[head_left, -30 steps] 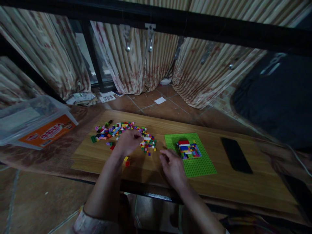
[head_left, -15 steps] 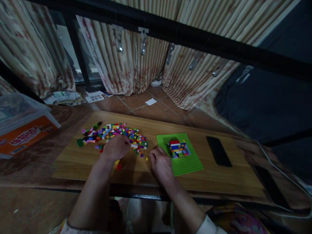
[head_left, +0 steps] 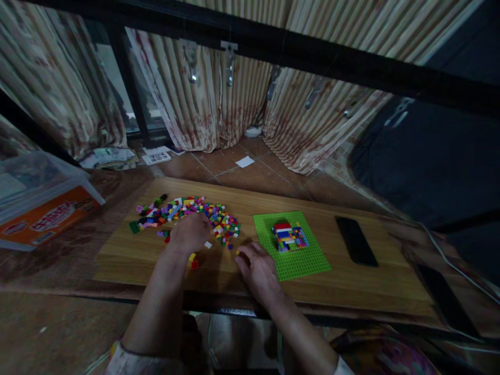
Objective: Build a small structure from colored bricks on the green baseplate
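A pile of small coloured building bricks (head_left: 224, 224) is spread across the left half of the wooden board. My left hand (head_left: 190, 233) reaches over its near edge, fingers curled down and mostly hidden behind the back of the hand. A white brick (head_left: 208, 244) lies just right of it. My right hand (head_left: 260, 268) has thumb and forefinger closed around a tiny yellow brick (head_left: 238, 253) on the board. Right of that hand lies a green baseplate (head_left: 300, 265), bearing a multicoloured brick build (head_left: 287, 237). Nearer me, below the left hand, sits a red brick (head_left: 195, 264) with a yellow one touching it.
A black phone (head_left: 356, 241) lies on the wooden board (head_left: 351, 291) right of the baseplate; another dark flat object (head_left: 445, 297) lies beyond, near a white cable. A clear plastic box (head_left: 50, 213) with an orange label stands at left. Curtains hang behind the board.
My right hand has closed its fingertips on the tiny yellow brick. A white brick now lies apart from the pile, nearer me. The whole view has shifted slightly.
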Tool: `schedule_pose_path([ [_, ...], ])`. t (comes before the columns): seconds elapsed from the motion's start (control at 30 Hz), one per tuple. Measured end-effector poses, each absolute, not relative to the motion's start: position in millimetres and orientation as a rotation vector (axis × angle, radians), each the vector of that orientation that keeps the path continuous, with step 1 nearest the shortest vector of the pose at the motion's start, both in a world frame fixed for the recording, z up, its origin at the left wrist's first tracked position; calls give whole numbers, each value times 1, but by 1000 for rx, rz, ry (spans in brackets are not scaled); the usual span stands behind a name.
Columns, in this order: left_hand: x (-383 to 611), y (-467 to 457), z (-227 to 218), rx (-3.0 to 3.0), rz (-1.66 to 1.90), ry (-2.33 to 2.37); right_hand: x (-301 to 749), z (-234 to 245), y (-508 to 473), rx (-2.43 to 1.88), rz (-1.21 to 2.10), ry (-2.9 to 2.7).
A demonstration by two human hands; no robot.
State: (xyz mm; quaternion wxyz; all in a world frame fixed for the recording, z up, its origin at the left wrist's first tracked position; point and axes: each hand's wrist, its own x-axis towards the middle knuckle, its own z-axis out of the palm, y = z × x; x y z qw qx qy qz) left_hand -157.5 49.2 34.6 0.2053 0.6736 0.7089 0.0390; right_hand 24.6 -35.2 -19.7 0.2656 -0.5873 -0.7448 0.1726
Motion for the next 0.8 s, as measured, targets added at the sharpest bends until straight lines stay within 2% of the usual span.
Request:
schedule_pose_path([
  [0.37, -148, 49, 42, 1911, 266, 1924, 19, -28, -25, -1698, 329, -2093],
  [0.57, -138, 49, 37, 1955, 501, 1852, 44, -25, -45, -1676, 396, -1824],
  [0.8, -136, 50, 30, 1981, 511, 1798, 111, 1, -54, -1737, 398, -1470],
])
